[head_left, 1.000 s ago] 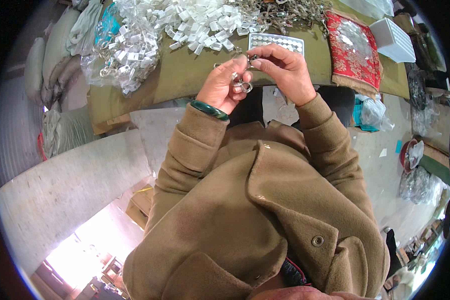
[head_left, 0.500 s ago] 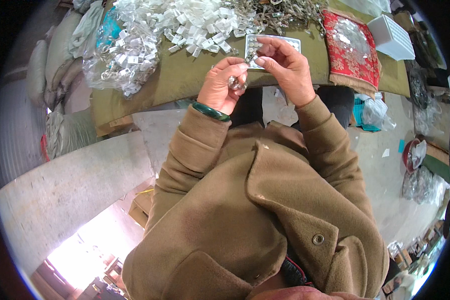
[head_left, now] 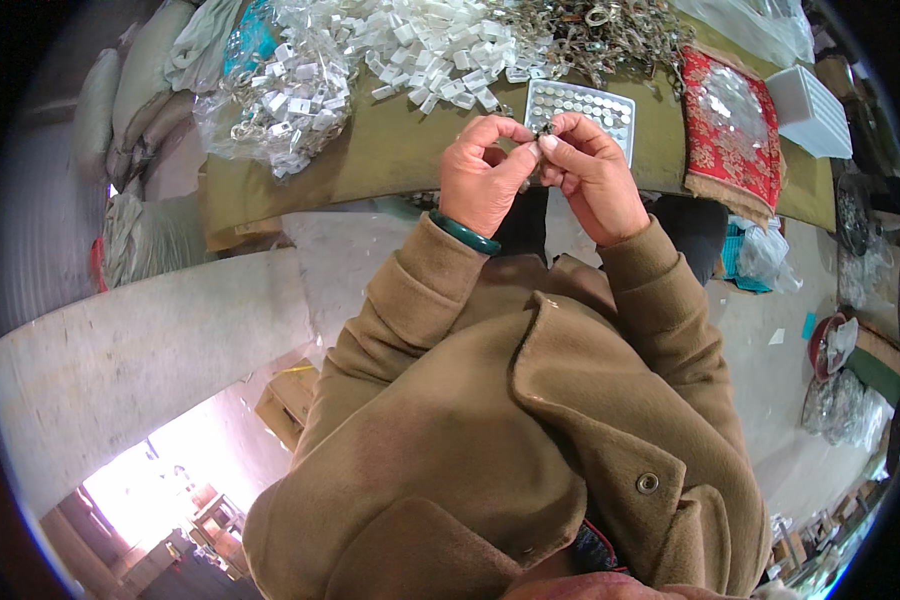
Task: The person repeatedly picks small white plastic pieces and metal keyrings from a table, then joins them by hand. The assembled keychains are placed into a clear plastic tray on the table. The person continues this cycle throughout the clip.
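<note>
Both hands' fingers (head_left: 518,165) pinched, prob. small part (head_left: 546,130)

I see bare cloth (head_left: 390,150) left of my hands; tray (head_left: 582,108) and clips (head_left: 440,50) crowd ahead.

A red embroidered cloth (head_left: 728,125) and white box (head_left: 810,110) lie on the olive-covered table (head_left: 390,160).

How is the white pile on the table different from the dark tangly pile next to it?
The white pile is pale, blocky little pieces; the dark pile is brownish, tangled metal bits with rings. The white pile spreads wider and lies left of the tray; the dark pile lies behind it. Both lie loose on the olive table cover.
</note>
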Motion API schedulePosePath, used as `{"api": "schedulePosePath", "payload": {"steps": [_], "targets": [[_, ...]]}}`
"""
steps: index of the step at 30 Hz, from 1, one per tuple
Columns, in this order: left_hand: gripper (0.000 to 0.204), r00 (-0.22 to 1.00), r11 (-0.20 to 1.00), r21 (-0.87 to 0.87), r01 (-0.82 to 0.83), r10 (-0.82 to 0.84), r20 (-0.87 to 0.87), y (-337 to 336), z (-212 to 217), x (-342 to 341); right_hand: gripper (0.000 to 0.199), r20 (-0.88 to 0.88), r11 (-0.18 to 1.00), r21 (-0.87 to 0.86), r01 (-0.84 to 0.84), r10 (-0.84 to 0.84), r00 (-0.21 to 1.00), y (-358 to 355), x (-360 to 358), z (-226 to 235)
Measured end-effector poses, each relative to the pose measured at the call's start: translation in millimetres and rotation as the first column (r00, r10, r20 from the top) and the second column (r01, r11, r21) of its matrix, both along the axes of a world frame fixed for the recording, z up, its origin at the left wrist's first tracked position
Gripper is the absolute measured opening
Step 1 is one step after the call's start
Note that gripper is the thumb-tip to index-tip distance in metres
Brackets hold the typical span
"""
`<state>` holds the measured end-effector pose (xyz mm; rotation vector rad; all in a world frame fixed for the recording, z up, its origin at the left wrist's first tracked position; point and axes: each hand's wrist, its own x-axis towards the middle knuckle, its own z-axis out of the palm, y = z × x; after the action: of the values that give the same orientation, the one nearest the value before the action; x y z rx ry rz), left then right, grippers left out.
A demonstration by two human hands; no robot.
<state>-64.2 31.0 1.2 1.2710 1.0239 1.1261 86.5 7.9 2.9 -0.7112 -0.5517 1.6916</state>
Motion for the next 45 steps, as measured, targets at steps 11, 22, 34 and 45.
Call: {"api": "schedulePosePath", "payload": {"steps": [11, 22, 34, 45], "targets": [[0.006, 0.947, 0.938, -0.182, 0.294, -0.313, -0.079, 13, 9, -34, 0.005, -0.013, 0.994, -0.075, -0.077, 0.076, 0.997, -3, -10, 3], [0.013, 0.453, 0.863, 0.501, -0.064, 0.473, -0.756, 77, -32, -75, 0.007, 0.312, 0.997, 0.082, 0.001, -0.027, 0.950, 0, -31, -13], [0.008, 0.993, 0.937, -0.332, -0.111, 0.118, 0.000, 43, 4, -91, 0.006, 0.491, 0.972, 0.233, 0.015, -0.131, 0.862, 9, -32, 7], [0.013, 0.887, 0.880, -0.334, 0.337, -0.178, 0.426, 12, 25, -53, 0.008, 0.369, 0.982, 0.177, 0.071, -0.133, 0.920, -6, -27, 6]]}}
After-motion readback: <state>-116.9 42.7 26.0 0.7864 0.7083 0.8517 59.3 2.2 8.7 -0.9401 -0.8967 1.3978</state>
